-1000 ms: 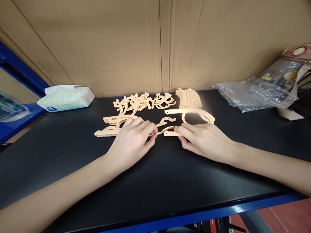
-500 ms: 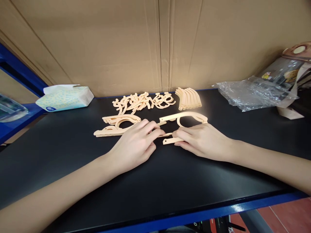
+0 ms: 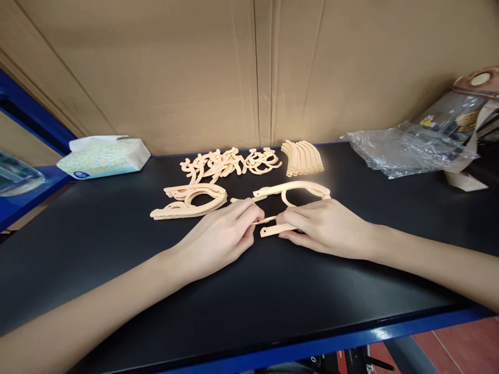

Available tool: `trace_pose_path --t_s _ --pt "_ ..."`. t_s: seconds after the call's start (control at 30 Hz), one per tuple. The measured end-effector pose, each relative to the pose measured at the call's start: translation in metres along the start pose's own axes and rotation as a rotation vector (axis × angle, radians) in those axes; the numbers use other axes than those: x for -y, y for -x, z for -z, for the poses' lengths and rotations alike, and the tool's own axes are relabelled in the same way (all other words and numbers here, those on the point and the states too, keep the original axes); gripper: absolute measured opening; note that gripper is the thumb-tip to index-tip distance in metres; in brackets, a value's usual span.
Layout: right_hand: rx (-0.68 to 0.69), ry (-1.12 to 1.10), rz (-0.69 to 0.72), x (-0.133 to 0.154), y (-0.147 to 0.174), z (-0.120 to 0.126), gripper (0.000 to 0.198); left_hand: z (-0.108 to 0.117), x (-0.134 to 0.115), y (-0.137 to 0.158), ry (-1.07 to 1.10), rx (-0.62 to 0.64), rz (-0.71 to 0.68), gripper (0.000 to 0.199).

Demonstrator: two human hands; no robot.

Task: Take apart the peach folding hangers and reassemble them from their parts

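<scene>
Peach plastic parts of a folding clothes hanger (image 3: pixel 300 186) lie between my hands on the black tabletop. My right hand (image 3: pixel 325 223) is closed round the hanger's right side, and a flat arm with a hole at its end (image 3: pixel 273 230) sticks out from its fingers. My left hand (image 3: pixel 230 228) pinches the end of a thin hanger piece (image 3: pixel 267 220) that runs across to my right fingertips. How these pieces join is hidden by my fingers. Left of them rests a stack of folded hangers (image 3: pixel 183 209), close to my left hand but apart from it.
Behind lie a heap of hook parts (image 3: pixel 214 165) and a row of curved hanger arms (image 3: pixel 304 158). A tissue pack (image 3: pixel 105 157) sits at back left. Crumpled clear plastic (image 3: pixel 397 150) and a transparent bag (image 3: pixel 448 117) are at the right. A cardboard wall (image 3: pixel 175 72) closes off the back.
My left hand has shifted slightly, its fingers curling tighter on the thin piece. The hanger in my right hand has moved and tilted a little to the left.
</scene>
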State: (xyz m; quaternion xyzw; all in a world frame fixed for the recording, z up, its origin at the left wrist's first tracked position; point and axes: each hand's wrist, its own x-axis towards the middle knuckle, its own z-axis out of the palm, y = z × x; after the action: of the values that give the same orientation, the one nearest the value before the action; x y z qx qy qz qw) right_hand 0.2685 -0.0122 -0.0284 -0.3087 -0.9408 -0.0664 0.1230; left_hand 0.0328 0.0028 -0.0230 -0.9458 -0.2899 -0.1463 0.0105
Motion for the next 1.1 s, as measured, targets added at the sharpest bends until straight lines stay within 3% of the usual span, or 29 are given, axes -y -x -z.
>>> trace_pose_path --t_s 0.27,0.6,0.77,0.9,1.1 --pt "-0.057 -0.048 -0.009 0.0013 0.0018 0.0023 0.019 -0.0027 0.0045 0.0029 0.068 0.003 0.037 0.035" --pt "-0.093 0.199 -0.024 0.0022 0.0034 0.0044 0.029 0.001 0.0012 0.0046 0.073 0.047 0.044 0.069" --pt "-0.12 0.216 -0.012 0.0025 0.0032 0.0023 0.034 0.0011 0.0026 0.0053 0.022 0.078 0.049 0.064" --pt "-0.112 0.202 -0.013 0.0024 0.0042 -0.0009 0.032 0.0022 0.0019 0.005 0.009 0.026 0.075 0.049" --pt "-0.223 0.201 0.009 0.0037 0.0051 0.0012 0.033 0.003 0.0011 0.0035 0.035 -0.018 0.154 0.025"
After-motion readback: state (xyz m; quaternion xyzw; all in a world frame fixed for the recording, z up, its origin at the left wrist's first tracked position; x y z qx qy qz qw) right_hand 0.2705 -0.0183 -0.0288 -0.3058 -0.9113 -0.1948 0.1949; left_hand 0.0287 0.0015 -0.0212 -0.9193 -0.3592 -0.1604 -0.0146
